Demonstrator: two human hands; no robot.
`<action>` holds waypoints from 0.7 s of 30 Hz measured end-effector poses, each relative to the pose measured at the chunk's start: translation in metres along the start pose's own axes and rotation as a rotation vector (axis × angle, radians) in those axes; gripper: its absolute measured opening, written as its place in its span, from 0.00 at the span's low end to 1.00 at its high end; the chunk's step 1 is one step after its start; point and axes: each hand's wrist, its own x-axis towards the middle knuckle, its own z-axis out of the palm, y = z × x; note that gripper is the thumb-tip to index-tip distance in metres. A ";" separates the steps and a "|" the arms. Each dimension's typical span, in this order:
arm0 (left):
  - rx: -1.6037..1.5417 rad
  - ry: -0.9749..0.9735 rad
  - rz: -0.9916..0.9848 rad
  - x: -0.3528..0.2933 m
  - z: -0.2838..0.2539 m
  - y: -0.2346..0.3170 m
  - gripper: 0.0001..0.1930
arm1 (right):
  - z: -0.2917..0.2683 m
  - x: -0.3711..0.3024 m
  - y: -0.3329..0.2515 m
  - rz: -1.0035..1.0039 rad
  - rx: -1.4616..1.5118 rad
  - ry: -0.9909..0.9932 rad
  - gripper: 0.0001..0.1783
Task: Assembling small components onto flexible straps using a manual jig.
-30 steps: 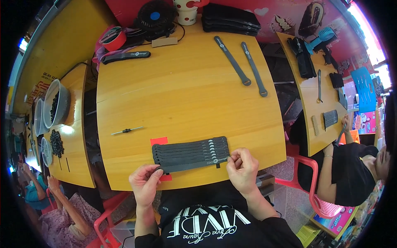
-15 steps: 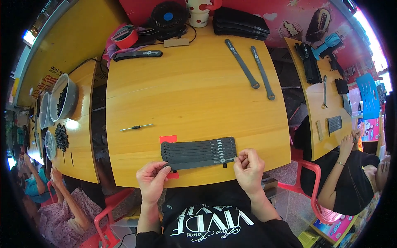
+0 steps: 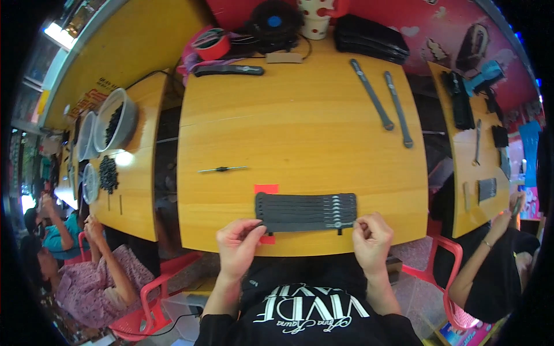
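Several dark grey fastening straps [image 3: 300,210] lie side by side in an overlapping row near the table's front edge. Pale printed marks line up toward their right ends. My left hand [image 3: 238,243] pinches the left end of the nearest strap between thumb and forefinger. At that strap's right end, my right hand [image 3: 373,241] is closed in a pinch, its other fingers curled. The strap is stretched straight between both hands along the row's near edge. Red tape [image 3: 266,188] shows beyond and in front of the row's left part. Small black tabs stick out below the row.
A thin rod with a dark middle [image 3: 223,169] lies left of centre. Two loose straps [image 3: 372,95] rest at the far right. Along the back are a strap bundle [image 3: 228,70], red tape roll [image 3: 212,51], black fan, spotted cup [image 3: 315,23] and black packs [image 3: 372,41]. People sit at side tables.
The whole view has swung, so the table and hands appear farther right. Both hands stay at the strap's ends, and the nearest strap now sits closer in line with the row.
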 end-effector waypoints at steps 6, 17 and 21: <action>0.228 0.001 0.198 0.002 -0.003 -0.005 0.06 | 0.000 -0.001 0.005 0.023 0.022 -0.008 0.07; 0.297 0.081 0.237 0.000 0.002 -0.005 0.03 | 0.000 0.000 0.004 -0.006 -0.009 -0.026 0.08; 0.323 0.079 0.270 0.002 0.003 -0.004 0.03 | 0.002 0.000 0.004 0.000 -0.014 0.002 0.07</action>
